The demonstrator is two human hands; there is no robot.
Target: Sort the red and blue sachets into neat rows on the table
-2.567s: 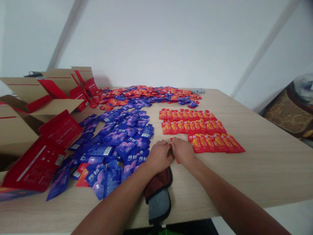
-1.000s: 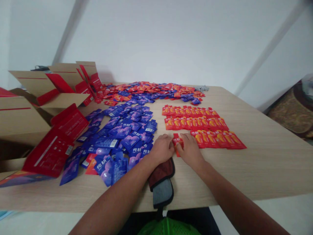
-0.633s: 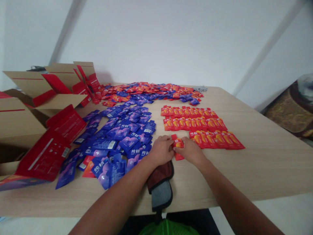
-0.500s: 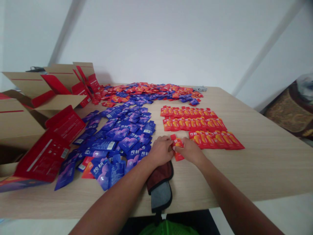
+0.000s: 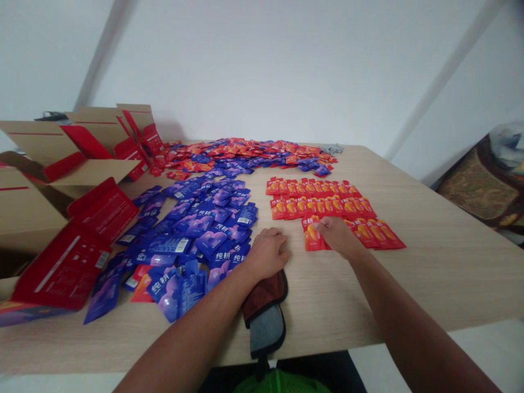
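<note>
My right hand (image 5: 336, 234) grips a red pouch with orange fruit print (image 5: 311, 232) by its right side, thumb on top. That pouch lies at the left end of the nearest row of overlapping red pouches (image 5: 379, 233). My left hand (image 5: 268, 251) rests on the table with loosely bent fingers, thumb apart, holding nothing. Beneath its wrist is a maroon and grey fabric pad (image 5: 268, 308). Just left of this hand spreads a heap of blue-purple pouches (image 5: 208, 215).
Two more rows of red pouches (image 5: 321, 206) lie beyond the nearest one. A mixed red and blue pile (image 5: 245, 150) runs along the back of the wooden table (image 5: 434, 273). Open cardboard boxes with red flaps (image 5: 61, 262) crowd the left side.
My right hand has carried the red pouch right and away from me, to the near row's left end. My left hand has let go of it and stays nearly in place.
</note>
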